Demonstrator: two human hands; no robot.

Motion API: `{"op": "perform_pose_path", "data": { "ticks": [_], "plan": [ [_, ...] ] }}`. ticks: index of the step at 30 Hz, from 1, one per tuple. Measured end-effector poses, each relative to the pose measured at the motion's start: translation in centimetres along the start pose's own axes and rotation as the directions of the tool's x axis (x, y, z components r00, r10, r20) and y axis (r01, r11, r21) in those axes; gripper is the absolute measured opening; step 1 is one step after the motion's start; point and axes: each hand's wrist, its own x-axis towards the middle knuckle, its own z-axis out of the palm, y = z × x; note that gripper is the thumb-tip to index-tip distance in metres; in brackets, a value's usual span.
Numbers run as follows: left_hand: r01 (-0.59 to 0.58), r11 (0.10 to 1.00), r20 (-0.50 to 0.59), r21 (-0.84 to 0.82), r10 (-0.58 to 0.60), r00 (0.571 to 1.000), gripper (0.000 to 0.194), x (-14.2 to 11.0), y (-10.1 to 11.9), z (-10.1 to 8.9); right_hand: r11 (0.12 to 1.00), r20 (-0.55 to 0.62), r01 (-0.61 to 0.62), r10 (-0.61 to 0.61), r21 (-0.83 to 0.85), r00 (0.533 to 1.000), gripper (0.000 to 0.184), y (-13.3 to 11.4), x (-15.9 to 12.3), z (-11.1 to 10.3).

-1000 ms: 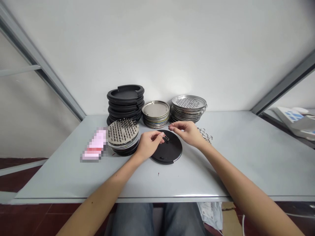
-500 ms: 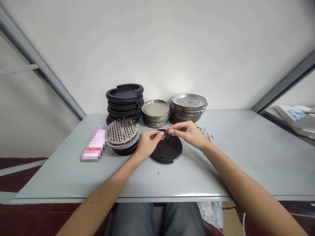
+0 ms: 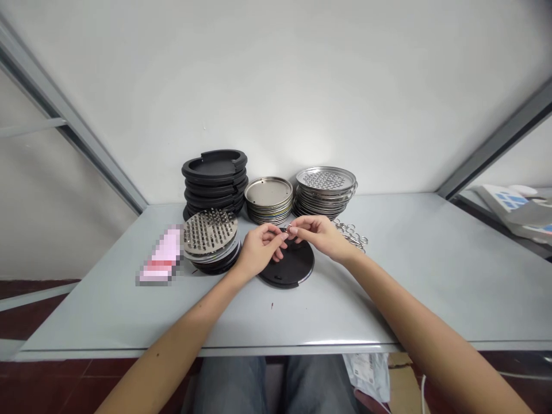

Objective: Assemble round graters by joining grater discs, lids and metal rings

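Note:
Thumb and fingers of my left hand are pinched together above a black round disc that lies on the table. Close on its right, my right hand pinches a small metal ring. The fingertips of both hands meet at this ring, and they hide most of it. Beyond my right hand lies a loose pile of small metal ring pieces. Left of my left hand stands a stack of discs topped by a metal grater plate with raised teeth.
At the back stand stacks of black rimmed holders, shallow metal discs and perforated metal plates. A pixelated pink item lies on the left of the grey table. A white wall rises behind.
My hands have come closer together over the black disc, and the left fingers have curled lower. The whole view has shifted slightly, so the stacks sit a little further left.

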Motion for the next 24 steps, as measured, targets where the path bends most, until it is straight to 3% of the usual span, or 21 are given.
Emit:
{"op": "perform_pose_path", "data": {
  "ticks": [5,12,19,24],
  "plan": [
    [0.053,0.997,-0.030,-0.048,-0.055,0.998,0.040,0.0,0.5,-0.1,0.999,-0.004,0.026,-0.026,0.033,1.000,0.028,0.4,0.1,0.1],
    [0.133,0.986,0.057,-0.105,-0.128,0.990,0.046,-0.4,1.5,0.1,0.995,0.042,0.086,-0.088,0.041,0.995,0.026,0.7,-0.1,0.7],
    [0.264,0.949,0.219,-0.175,-0.224,0.950,0.046,-0.6,1.5,0.2,0.990,-0.103,0.143,-0.141,0.005,0.985,0.026,0.6,0.0,1.2],
    [0.164,0.981,0.185,-0.102,-0.143,0.972,0.036,-0.6,0.7,0.2,0.993,-0.184,0.113,-0.117,-0.033,0.976,0.032,0.6,0.1,0.7]
  ]
}}
